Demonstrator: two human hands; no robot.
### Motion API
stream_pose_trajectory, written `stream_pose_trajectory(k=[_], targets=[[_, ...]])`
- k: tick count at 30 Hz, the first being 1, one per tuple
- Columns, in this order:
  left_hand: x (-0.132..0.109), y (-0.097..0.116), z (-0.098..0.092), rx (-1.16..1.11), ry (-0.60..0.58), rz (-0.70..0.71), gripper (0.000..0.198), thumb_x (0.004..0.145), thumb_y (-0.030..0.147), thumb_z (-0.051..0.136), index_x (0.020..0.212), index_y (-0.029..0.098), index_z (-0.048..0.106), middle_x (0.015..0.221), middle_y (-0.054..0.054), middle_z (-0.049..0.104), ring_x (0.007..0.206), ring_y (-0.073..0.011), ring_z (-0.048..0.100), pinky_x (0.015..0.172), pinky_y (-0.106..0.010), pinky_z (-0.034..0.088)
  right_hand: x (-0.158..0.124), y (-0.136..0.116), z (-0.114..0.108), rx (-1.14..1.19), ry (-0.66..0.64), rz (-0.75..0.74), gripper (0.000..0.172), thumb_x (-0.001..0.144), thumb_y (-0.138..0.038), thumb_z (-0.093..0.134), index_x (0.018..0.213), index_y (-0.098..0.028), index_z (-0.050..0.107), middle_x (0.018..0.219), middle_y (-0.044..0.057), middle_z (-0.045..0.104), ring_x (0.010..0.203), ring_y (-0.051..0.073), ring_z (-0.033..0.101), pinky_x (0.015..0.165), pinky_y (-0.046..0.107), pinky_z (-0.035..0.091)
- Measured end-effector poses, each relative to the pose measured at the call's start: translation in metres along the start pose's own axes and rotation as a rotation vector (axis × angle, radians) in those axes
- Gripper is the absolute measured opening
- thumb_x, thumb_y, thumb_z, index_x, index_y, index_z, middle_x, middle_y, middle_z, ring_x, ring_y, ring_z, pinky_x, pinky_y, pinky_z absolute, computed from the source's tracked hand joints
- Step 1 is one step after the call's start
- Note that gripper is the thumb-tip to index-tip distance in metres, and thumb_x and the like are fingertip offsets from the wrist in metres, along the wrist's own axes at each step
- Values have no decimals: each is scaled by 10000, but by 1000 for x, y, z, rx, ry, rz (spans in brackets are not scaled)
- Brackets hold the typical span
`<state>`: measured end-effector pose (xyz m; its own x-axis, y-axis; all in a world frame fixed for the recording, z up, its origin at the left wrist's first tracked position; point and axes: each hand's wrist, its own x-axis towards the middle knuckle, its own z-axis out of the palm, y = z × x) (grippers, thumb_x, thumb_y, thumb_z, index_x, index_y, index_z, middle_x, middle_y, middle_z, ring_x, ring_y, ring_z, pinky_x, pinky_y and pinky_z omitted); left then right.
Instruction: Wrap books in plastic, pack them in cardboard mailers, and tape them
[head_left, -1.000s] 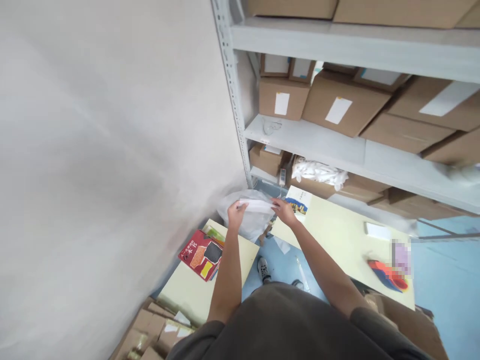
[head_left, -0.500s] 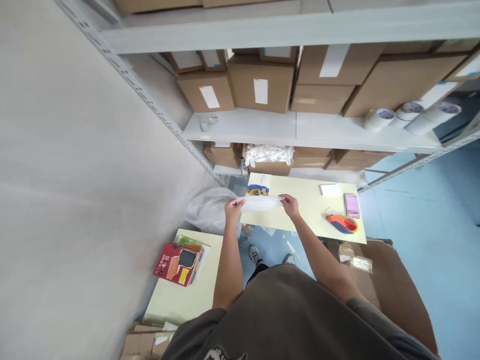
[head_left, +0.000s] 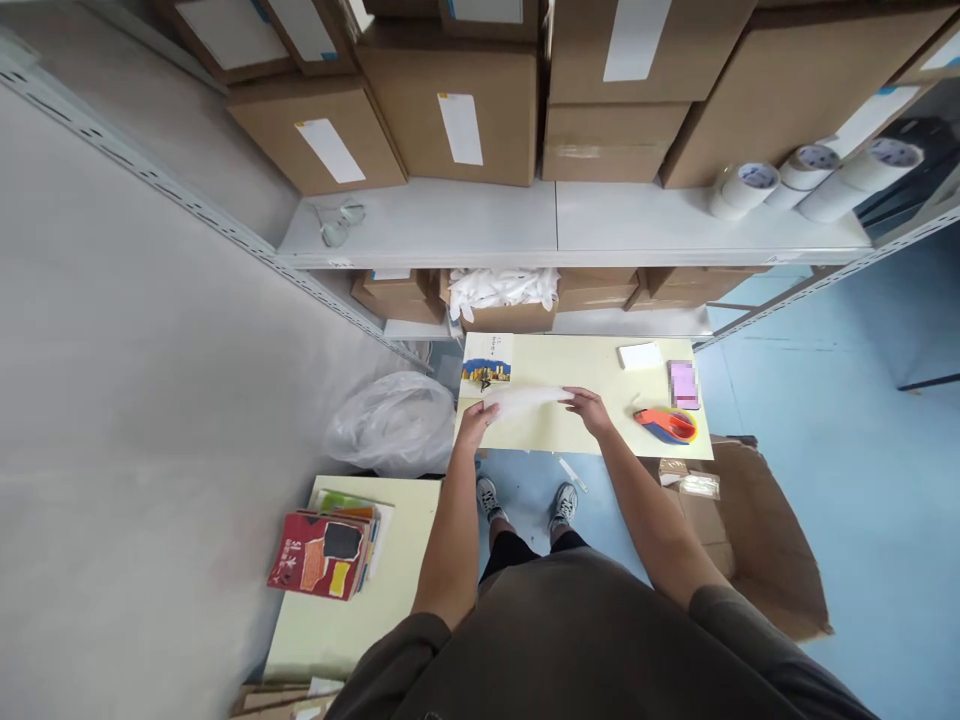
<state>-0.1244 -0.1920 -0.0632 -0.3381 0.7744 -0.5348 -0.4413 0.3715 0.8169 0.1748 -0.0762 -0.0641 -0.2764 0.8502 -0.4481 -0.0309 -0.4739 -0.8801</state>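
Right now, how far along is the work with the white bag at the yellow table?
Early, it seems. Done: one book lies on the table. In hand: the left hand and right hand each have a grip on one end of the white bag, stretched flat over the table. Left: the book is not in it, the tape dispenser lies untouched, and the book stack waits on the side table.

A translucent white bag (head_left: pixel 525 398) lies over a pale yellow surface (head_left: pixel 585 440). At centre, a booklet (head_left: pixel 487 362) is white with a blue and yellow band. Right of centre sits an orange and blue tape dispenser (head_left: pixel 667 425). At lower left, a red book (head_left: pixel 322 555) shows black and yellow patches. The floor (head_left: pixel 862 480) is light blue.
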Motion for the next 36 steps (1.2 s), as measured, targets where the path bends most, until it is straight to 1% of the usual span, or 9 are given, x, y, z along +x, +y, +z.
stream_pose_trajectory(k=[3, 6, 12, 18, 23, 26, 29, 33, 36], targets=[[22, -16, 3, 14, 2, 18, 593, 507, 480, 1008, 921, 132, 765, 908, -75, 799, 848, -200, 735, 861, -351, 623, 8, 13, 3, 92, 83, -21, 410, 762, -512, 744, 1020, -205, 828, 1277, 174, 796, 1102, 304, 765, 908, 427, 601], [43, -30, 9, 99, 23, 9, 621, 537, 392, 984, 1051, 134, 752, 952, -79, 789, 885, -212, 731, 852, -369, 640, 20, 30, 10, -6, 259, -28, 453, 734, -499, 818, 1057, -183, 826, 1246, 179, 806, 1151, 319, 743, 962, 450, 590], [69, -50, 20, 522, 49, -63, 730, 697, 178, 871, 1399, 169, 672, 1213, -101, 785, 1134, -267, 733, 986, -395, 619, 49, 70, 15, -347, 356, 116, 679, 721, -329, 780, 1365, -118, 746, 980, 103, 830, 863, 278, 754, 816, 415, 627], [50, -53, 7, 1002, 72, -17, 746, 876, 197, 785, 1585, 221, 553, 1295, -101, 768, 1148, -261, 743, 1091, -369, 539, 61, 91, 12, -857, 274, -66, 653, 808, -211, 587, 1451, -162, 688, 1564, 147, 623, 1375, 289, 634, 1173, 431, 526], [19, -29, -39, 1093, 164, 182, 590, 994, 239, 641, 1579, 238, 566, 1409, -119, 697, 1044, -232, 740, 1037, -351, 554, 47, 82, 34, -1054, 357, -190, 723, 888, -297, 609, 1593, -162, 528, 1746, 206, 361, 1548, 403, 428, 1226, 607, 442], [3, -5, -94, 1177, 344, 285, 480, 1046, 249, 517, 1509, 210, 637, 1444, -154, 672, 1322, -287, 634, 1168, -401, 482, 39, 76, 76, -1017, 301, -357, 680, 948, -321, 567, 1613, -209, 480, 1736, 196, 362, 1551, 380, 422, 1210, 606, 457], [-11, 14, -161, 1309, 463, 210, 534, 1007, 356, 612, 1522, 215, 634, 1557, -172, 607, 1512, -362, 476, 1241, -507, 405, 37, 79, 144, -853, 74, -453, 622, 967, -302, 538, 1585, -253, 499, 1627, 179, 506, 1381, 319, 599, 1059, 516, 592], [-27, 16, -228, 1486, 184, -119, 559, 867, 311, 761, 1423, 268, 724, 1437, -155, 716, 1498, -415, 512, 1250, -611, 356, 46, 97, 248, -723, -211, -470, 559, 954, -281, 540, 1510, -242, 580, 1444, 160, 656, 1182, 275, 703, 904, 429, 657], [-39, 5, -250, 1497, -100, -259, 353, 918, 185, 651, 1219, 238, 829, 1250, -155, 798, 1289, -342, 699, 1148, -501, 485, 57, 117, 315, -721, -401, -482, 543, 932, -238, 533, 1465, -240, 636, 1463, 143, 659, 1160, 253, 713, 922, 410, 660]])
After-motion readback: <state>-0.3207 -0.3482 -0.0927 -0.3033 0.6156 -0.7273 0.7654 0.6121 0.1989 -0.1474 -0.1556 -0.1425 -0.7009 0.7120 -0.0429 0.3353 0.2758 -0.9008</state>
